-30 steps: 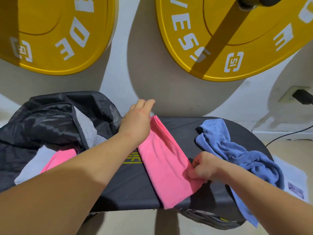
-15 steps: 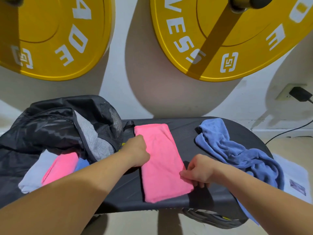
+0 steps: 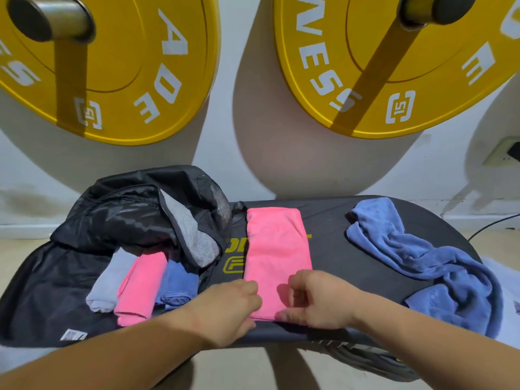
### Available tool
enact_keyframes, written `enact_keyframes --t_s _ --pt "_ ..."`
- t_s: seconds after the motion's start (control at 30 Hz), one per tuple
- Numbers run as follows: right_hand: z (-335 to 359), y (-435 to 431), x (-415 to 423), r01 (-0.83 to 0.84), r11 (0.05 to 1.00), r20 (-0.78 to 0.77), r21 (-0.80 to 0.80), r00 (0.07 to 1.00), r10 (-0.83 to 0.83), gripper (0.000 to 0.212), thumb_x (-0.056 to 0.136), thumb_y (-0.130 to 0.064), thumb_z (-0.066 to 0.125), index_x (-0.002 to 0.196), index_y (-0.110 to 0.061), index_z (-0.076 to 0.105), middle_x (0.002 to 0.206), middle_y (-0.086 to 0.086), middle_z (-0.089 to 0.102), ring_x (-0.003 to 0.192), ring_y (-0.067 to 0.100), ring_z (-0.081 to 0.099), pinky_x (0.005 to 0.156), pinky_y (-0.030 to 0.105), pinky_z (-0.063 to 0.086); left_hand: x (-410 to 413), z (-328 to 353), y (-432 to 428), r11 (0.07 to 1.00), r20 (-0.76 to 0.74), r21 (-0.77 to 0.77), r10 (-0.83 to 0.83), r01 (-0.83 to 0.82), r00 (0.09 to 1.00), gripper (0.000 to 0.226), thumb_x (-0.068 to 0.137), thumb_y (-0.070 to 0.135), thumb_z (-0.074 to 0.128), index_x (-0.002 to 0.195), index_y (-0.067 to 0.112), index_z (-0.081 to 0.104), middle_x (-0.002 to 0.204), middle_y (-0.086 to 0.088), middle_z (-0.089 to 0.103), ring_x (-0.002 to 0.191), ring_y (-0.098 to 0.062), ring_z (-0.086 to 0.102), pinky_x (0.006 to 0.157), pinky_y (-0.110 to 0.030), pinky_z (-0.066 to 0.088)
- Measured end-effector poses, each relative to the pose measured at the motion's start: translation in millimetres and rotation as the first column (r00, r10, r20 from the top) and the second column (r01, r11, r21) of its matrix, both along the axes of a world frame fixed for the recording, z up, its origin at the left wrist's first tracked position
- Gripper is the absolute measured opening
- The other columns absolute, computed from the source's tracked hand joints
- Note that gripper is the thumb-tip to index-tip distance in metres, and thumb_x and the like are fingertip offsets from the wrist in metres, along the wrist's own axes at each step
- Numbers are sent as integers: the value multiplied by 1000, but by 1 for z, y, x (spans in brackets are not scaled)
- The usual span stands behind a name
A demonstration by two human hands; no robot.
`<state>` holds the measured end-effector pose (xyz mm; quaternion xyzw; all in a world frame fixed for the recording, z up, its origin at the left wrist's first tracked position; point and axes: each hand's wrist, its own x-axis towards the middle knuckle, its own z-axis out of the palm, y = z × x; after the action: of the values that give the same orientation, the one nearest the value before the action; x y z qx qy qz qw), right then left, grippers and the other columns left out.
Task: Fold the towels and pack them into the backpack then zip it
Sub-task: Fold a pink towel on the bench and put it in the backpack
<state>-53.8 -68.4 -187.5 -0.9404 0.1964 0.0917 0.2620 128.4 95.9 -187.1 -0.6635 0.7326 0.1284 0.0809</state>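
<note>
The folded pink towel (image 3: 277, 254) lies as a long, neat rectangle near the middle of the black bench pad (image 3: 337, 249), its short ends pointing away from me and toward me, its surface smooth with only a faint crease along the far right side. It covers part of the yellow lettering printed on the pad. On my feed both hands sit at its near end: the left hand (image 3: 233, 305) has its fingers curled round the near left corner, and the right hand (image 3: 318, 301) pinches the near edge a little to the right, thumb raised above the cloth. Just to the left of the towel the black backpack (image 3: 126, 215) lies open on the pad, its flap thrown back to show a grey lining. Three rolled or folded pieces lie side by side in its mouth: a grey towel (image 3: 108, 282), a second pink towel (image 3: 140, 288) and a blue towel (image 3: 177, 282). Well to the right, a loose blue towel (image 3: 416, 257) lies crumpled across the pad and hangs over its near right edge. Behind the bench rises a pale wall (image 3: 225, 153), with two yellow weight plates (image 3: 126, 66) on steel sleeves filling the top of my view. A wall socket (image 3: 503, 153) sits at the far right, and a dark cable (image 3: 489, 226) runs along the beige floor (image 3: 17, 254) below it.
</note>
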Motion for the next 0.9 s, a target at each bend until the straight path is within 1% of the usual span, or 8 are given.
enact_keyframes --t_s 0.2,0.33,0.43,0.6,0.7,0.77,0.83,0.9 --pt "-12 13 -1 -117 970 -3 -211 993 119 44 77 -69 65 87 -32 44 99 -10 45 95 16 47 77 36 49 -7 -10 -3 978 128 -161 -112 132 985 11 69 22 51 77 21 58 83 1 56 74 -22 58 58 -32 51" --pt "-21 15 0 -145 912 66 -384 981 184 50 78 -66 54 110 -28 51 105 -5 58 95 22 55 72 37 49 -3 -2 -9 957 -270 -128 220 -261 937 7 84 19 46 91 21 48 90 -2 56 85 -29 53 75 -43 49" --pt "-29 14 -3 -114 856 180 -505 956 234 27 77 -36 66 92 -25 45 78 -5 59 68 25 57 49 35 41 7 -3 -5 899 -459 -84 348 -431 817 11 89 23 43 97 31 44 85 1 58 79 -27 55 73 -45 50" --pt "-6 7 -7 29 983 172 -179 985 3 21 94 -41 58 88 -28 44 84 -4 65 76 27 55 66 40 46 9 -9 5 900 -427 -21 386 -436 818 25 99 27 43 121 37 48 113 7 66 99 -19 61 88 -37 51" --pt "3 2 -9 109 985 113 133 986 -124 25 94 -31 67 74 -24 54 90 -15 75 86 6 67 78 26 52 7 -11 7 873 -550 31 422 -487 721 8 100 24 53 99 30 58 80 11 59 70 -3 53 72 -29 49" --pt "5 2 -11 163 952 39 258 983 -179 32 96 -20 66 66 -22 58 67 -26 67 70 -8 60 69 10 43 7 -11 8 812 -603 151 528 -564 598 12 98 22 57 88 26 59 67 8 56 60 -6 53 62 -30 50" --pt "0 2 -11 227 922 -23 312 972 -232 38 96 -13 63 60 -24 59 54 -25 59 56 -5 52 65 9 38 5 -13 9 750 -624 245 607 -615 492 10 95 21 60 85 20 60 64 5 57 57 -15 57 55 -32 51" --pt "-6 4 -8 312 899 -44 308 948 -314 27 91 -17 68 65 -22 68 60 -17 66 58 -3 55 66 14 45 1 -14 8 755 -579 186 601 -629 551 9 93 19 61 85 14 61 67 8 59 59 -11 55 58 -30 51"
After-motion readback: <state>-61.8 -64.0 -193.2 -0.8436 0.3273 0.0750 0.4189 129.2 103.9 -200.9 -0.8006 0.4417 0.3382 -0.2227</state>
